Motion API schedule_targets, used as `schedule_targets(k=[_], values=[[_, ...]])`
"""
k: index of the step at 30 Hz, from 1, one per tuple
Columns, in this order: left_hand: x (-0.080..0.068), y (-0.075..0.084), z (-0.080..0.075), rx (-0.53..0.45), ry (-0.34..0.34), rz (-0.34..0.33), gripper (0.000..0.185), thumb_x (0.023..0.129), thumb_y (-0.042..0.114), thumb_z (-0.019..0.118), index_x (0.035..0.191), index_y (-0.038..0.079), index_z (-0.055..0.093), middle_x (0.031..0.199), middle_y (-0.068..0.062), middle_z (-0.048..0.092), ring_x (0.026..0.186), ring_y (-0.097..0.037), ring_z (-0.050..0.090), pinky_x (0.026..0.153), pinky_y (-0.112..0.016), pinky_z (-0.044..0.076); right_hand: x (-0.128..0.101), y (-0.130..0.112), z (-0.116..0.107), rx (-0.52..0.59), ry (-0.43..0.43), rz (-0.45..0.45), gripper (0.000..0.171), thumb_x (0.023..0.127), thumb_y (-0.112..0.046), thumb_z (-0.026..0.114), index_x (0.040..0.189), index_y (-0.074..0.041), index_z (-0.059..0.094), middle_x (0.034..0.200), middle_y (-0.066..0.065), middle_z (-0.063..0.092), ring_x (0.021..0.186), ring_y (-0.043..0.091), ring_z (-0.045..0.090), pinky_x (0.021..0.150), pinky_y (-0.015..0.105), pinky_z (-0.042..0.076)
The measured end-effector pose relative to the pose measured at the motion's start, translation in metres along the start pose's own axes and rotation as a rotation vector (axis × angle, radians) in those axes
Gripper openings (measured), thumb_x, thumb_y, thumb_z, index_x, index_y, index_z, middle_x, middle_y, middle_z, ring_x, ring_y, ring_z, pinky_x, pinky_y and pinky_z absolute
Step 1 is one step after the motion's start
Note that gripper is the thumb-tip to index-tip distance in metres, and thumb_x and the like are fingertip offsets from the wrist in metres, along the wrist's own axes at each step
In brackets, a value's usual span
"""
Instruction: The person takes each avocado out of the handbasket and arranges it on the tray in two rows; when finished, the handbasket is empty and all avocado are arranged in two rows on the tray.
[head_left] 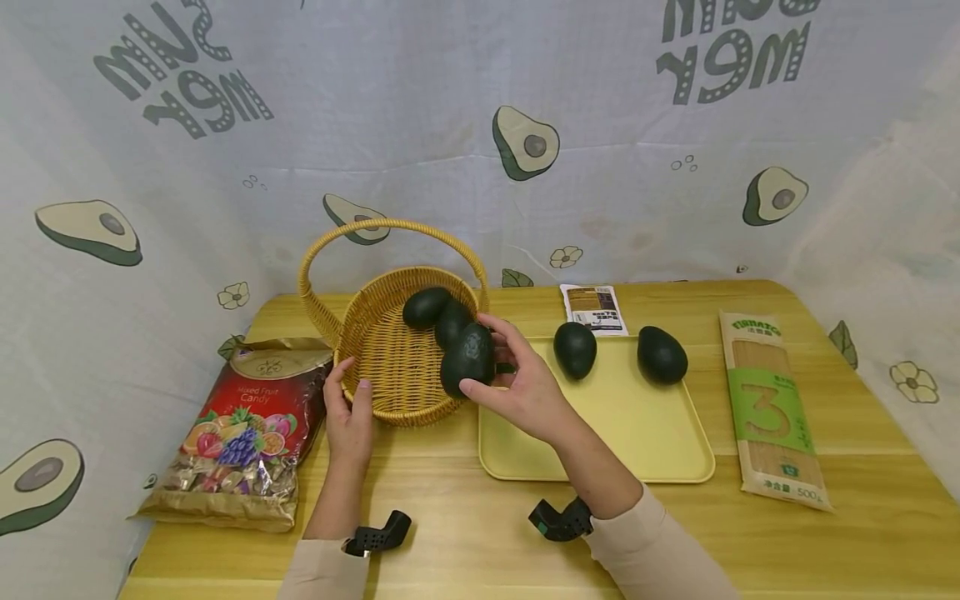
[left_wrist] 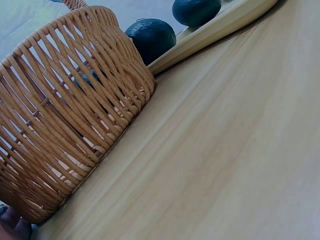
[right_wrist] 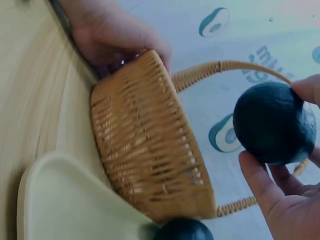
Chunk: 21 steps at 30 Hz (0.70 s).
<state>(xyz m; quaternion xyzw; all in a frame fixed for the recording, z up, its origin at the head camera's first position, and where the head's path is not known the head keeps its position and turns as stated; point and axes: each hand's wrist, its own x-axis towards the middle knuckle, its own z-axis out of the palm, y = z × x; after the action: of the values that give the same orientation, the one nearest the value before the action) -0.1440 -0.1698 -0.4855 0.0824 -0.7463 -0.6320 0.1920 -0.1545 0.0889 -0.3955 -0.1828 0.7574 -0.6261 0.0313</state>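
My right hand (head_left: 525, 387) holds a dark green avocado (head_left: 468, 362) between thumb and fingers, over the right side of a yellow wicker basket (head_left: 397, 415). The right wrist view shows this avocado (right_wrist: 272, 122) raised above the rim. With thumb inside and fingers outside, my left hand (head_left: 349, 421) grips the basket's near left rim. Inside the basket lie two avocados (head_left: 426, 307), the second partly behind the held one. More avocados (head_left: 575, 350) rest on a pale yellow tray (head_left: 600, 467) to the right, one of them mostly hidden behind my right hand.
Left of the basket lies a red bag of mixed fruit candy (head_left: 258, 425). A small white-and-brown packet (head_left: 594, 309) is behind the tray. On the far right lies a pack of noodles (head_left: 772, 408) with a green label. The tall basket handle (head_left: 393, 223) arches above the basket.
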Motion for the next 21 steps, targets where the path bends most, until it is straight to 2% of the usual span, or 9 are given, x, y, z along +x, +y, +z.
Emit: schedule_targets(k=[6,14,21], values=[[0.000,0.000,-0.001,0.002,-0.006,0.002,0.044,0.106,0.019,0.047,0.148,0.009,0.042,0.160,-0.013,0.030,0.154,-0.028,0.020,0.123,-0.056,0.016,-0.010,0.000,-0.014,-0.050,-0.049,0.030,0.079,0.085,-0.012,0.082,0.153,-0.021,0.042,0.135,0.018,0.056,0.114,0.030,0.060,0.084,0.035,0.059],[0.000,0.000,-0.001,0.013,-0.003,0.004,0.043,0.106,0.020,0.048,0.148,0.010,0.043,0.160,-0.014,0.031,0.153,-0.031,0.022,0.123,-0.058,0.017,-0.018,0.002,-0.034,-0.172,-0.172,0.120,0.078,0.085,-0.023,0.084,0.152,-0.018,0.044,0.133,0.017,0.056,0.108,0.029,0.062,0.086,0.039,0.058],[-0.001,0.000,-0.001,0.020,-0.009,-0.006,0.044,0.106,0.020,0.048,0.149,0.012,0.043,0.161,-0.013,0.030,0.154,-0.031,0.021,0.123,-0.059,0.016,-0.018,0.013,-0.043,-0.175,-0.293,0.168,0.072,0.088,-0.026,0.081,0.151,-0.016,0.047,0.135,0.021,0.057,0.112,0.032,0.063,0.086,0.038,0.056]])
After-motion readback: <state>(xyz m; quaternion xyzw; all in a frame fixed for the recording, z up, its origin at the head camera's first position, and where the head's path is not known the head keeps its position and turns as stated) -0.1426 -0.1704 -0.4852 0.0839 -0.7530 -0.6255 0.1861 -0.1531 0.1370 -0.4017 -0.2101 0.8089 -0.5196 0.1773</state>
